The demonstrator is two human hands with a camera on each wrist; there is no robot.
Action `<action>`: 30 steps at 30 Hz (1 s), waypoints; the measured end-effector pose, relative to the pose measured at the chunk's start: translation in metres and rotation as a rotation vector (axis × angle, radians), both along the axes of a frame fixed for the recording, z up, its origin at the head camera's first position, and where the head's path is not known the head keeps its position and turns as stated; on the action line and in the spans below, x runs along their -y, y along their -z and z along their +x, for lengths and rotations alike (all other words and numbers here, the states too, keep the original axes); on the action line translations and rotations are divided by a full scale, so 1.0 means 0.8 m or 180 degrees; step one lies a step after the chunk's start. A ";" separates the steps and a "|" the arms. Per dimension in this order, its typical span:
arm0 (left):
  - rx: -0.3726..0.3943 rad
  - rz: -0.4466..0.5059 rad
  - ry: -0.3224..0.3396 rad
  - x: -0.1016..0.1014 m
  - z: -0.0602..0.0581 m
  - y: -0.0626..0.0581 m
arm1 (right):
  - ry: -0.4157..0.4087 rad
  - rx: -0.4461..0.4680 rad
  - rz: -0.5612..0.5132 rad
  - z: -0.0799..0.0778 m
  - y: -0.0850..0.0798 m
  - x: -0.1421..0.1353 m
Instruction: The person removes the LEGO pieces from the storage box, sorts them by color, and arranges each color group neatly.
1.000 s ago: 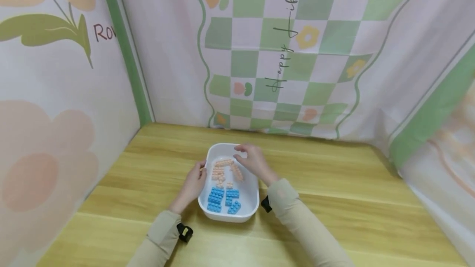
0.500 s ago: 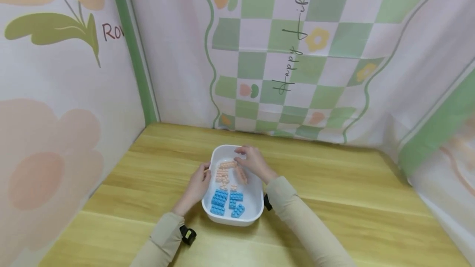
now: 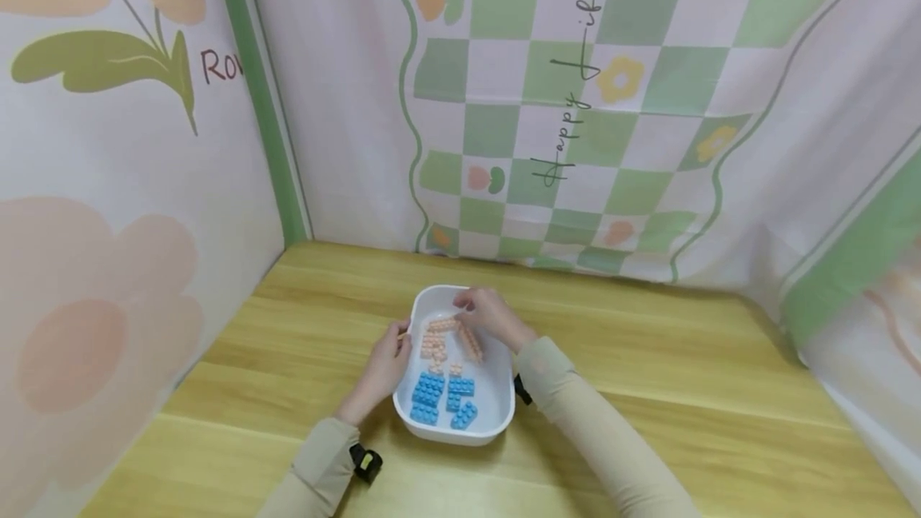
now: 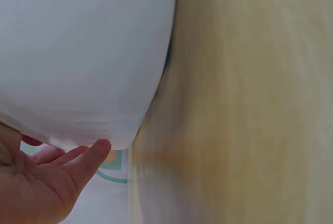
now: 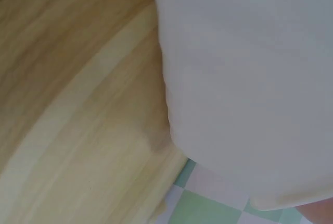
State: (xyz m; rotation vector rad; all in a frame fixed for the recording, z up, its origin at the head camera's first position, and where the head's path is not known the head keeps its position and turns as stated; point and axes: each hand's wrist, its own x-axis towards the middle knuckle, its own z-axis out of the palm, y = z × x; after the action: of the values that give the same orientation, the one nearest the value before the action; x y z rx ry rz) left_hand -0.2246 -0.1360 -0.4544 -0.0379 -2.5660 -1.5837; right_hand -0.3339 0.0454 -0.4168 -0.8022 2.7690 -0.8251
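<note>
In the head view a white tub (image 3: 496,410) stands on the table with peach toy bricks (image 3: 434,346) at its far end and blue toy bricks (image 3: 428,390) at its near end. My left hand (image 3: 384,362) holds the tub's left side near the rim. The left wrist view shows the fingers (image 4: 86,164) against its outer wall. My right hand (image 3: 492,318) reaches over the far right rim, fingertips bent down inside, close above a long peach brick (image 3: 469,340). Whether it touches or pinches a brick is hidden. Only a sliver of that hand shows in the right wrist view.
The wood-patterned table (image 3: 633,390) spreads around the tub on all sides. A checkered curtain (image 3: 547,118) hangs along the table's back edge, and a flowered curtain (image 3: 129,158) along its left. The tub wall (image 5: 250,88) fills much of the right wrist view.
My right hand has lowered into the tub and its fingers have drawn closer together over the peach bricks. My left hand stays at the tub's side. The head view has shifted slightly.
</note>
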 end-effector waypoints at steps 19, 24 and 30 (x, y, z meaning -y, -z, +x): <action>0.0166 0.0130 0.0021 0.001 -0.002 -0.001 | -0.0214 -0.0247 0.0520 -0.015 0.014 0.009; 0.0164 0.0178 0.0039 0.001 -0.002 0.001 | -0.0267 -0.0335 0.0649 -0.016 0.018 0.010; 0.0210 0.0191 0.0019 0.003 -0.002 0.000 | -0.0253 -0.0327 0.0625 -0.018 0.020 0.012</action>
State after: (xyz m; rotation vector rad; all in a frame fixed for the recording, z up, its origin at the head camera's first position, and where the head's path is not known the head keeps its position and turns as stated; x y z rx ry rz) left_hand -0.2266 -0.1382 -0.4545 0.0126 -2.5674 -1.6909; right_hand -0.3483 0.0361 -0.4328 -0.9335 2.8280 -0.5018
